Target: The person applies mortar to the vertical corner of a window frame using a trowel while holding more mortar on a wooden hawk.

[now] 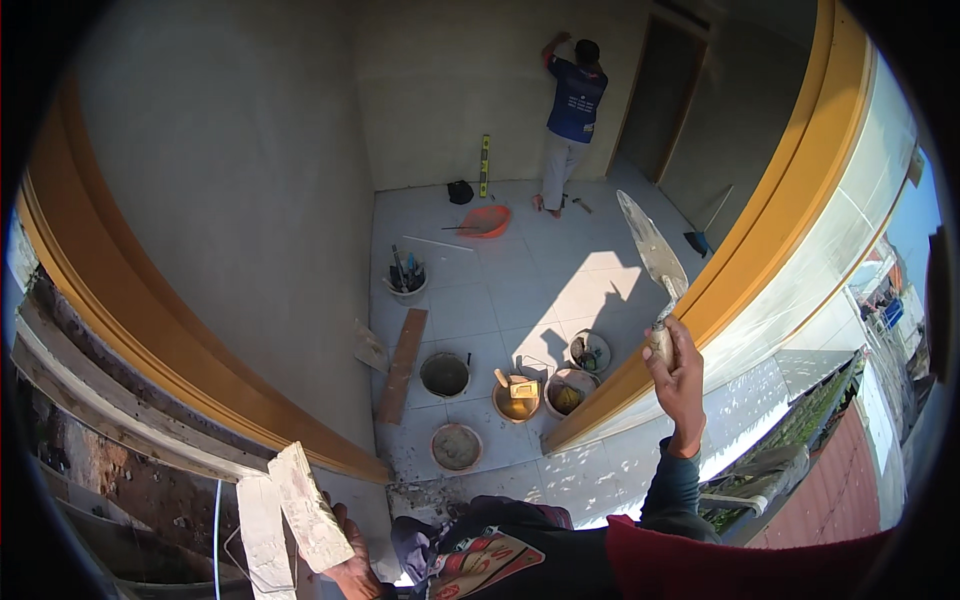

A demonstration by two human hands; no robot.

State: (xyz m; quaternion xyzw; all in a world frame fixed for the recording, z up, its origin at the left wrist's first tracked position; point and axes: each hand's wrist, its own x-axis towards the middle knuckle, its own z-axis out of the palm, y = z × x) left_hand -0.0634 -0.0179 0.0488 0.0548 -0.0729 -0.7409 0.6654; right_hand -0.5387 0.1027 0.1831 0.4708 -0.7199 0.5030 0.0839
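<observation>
My right hand (677, 370) is closed round the handle of a trowel (652, 250). Its pointed, plaster-smeared blade is raised in front of the yellow-brown door frame on the right. At the lower left, my left hand (352, 560) grips a pale, plaster-crusted slab (308, 505); its fingers are partly hidden behind it. A second pale piece (265, 540) hangs beside that slab, and I cannot tell whether the two are joined. On the floor ahead stand a bucket of grey mix (457, 447), a dark-filled bucket (445, 374) and a bucket with a yellow float (522, 389) on top.
The yellow-brown door frame (815, 150) curves along both sides. Inside, a co-worker (575, 110) faces the far wall. Around the tiled floor lie a plank (404, 365), an orange basin (485, 221), a tool bucket (406, 279) and a broom (697, 242); a spirit level (485, 165) leans upright.
</observation>
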